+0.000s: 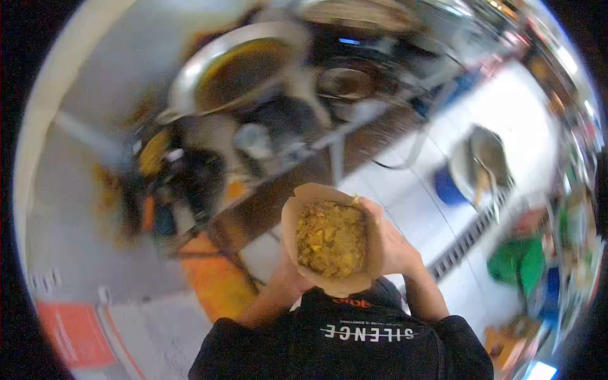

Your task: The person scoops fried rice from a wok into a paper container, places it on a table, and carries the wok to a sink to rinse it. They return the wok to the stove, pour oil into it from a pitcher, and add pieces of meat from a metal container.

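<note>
Nearest, a black top with white lettering (366, 332), both forearms rising from it. Just beyond, a brown paper container (332, 237) heaped with yellow fried rice (330, 239), held at chest height in mid-scene. Right hand (396, 244) wrapped around its right wall, fingers closed on the paper. Left hand (286, 269) mostly hidden beneath the left side, cupping from below. Farther, white floor tiles (405, 190). Farthest, blurred, a large wok (237, 66) on a cooking station.
</note>
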A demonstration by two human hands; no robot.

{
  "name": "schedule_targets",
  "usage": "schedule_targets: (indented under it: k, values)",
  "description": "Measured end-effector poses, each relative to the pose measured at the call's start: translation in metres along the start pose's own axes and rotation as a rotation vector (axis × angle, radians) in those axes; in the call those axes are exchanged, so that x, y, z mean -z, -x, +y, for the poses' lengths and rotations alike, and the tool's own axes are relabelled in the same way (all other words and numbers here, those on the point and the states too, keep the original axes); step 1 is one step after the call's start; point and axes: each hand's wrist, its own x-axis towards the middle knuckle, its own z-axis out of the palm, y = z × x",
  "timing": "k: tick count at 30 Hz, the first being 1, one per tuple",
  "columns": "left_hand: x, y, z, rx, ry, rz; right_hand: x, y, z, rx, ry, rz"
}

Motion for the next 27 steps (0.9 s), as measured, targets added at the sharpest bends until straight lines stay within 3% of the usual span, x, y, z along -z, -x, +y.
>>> schedule_targets:
  k: [2,4,6,8,10,12,15,16,19,22,24,25,27]
  values:
    - [0.003,-0.026,-0.091,0.028,-0.185,-0.098,0.041,0.094,0.001,-0.188,0.080,0.180]
    - [-0.040,-0.031,-0.156,0.162,-0.148,-0.187,0.071,0.170,-0.017,-0.326,-0.017,0.405]
    - [-0.104,-0.056,-0.202,0.128,-0.519,-0.651,0.099,0.243,-0.017,-0.426,-0.061,0.620]
    - [-0.140,-0.069,-0.276,-0.036,-0.595,-0.915,0.129,0.304,-0.019,-0.480,-0.124,0.780]
    - [-0.163,-0.073,-0.363,0.229,-0.321,-0.628,0.157,0.361,-0.022,-0.512,-0.107,0.939]
    - [-0.205,-0.080,-0.426,0.598,-0.267,-0.395,0.173,0.421,-0.001,-0.544,-0.028,1.073]
    - [-0.225,-0.084,-0.517,0.824,-0.452,-0.554,0.176,0.499,0.004,-0.535,0.057,1.322]
    - [-0.239,-0.087,-0.556,0.908,-0.484,-0.606,0.193,0.526,-0.007,-0.682,0.161,1.353]
    - [-0.294,-0.089,-0.674,1.183,-0.587,-0.746,0.200,0.621,0.034,-0.585,-0.206,1.646]
    - [-0.348,-0.093,-0.812,1.169,-0.624,-1.008,0.251,0.686,0.005,-0.583,-0.212,1.826]
    - [-0.368,-0.106,-0.924,1.048,-0.754,-0.902,0.273,0.745,0.010,-0.809,-0.044,1.862]
    - [-0.383,-0.111,-0.973,0.882,-0.908,-0.953,0.279,0.765,0.016,-0.914,0.023,1.873]
    - [-0.410,-0.123,-1.083,0.431,-1.123,-1.022,0.310,0.809,0.028,-0.881,0.019,2.147]
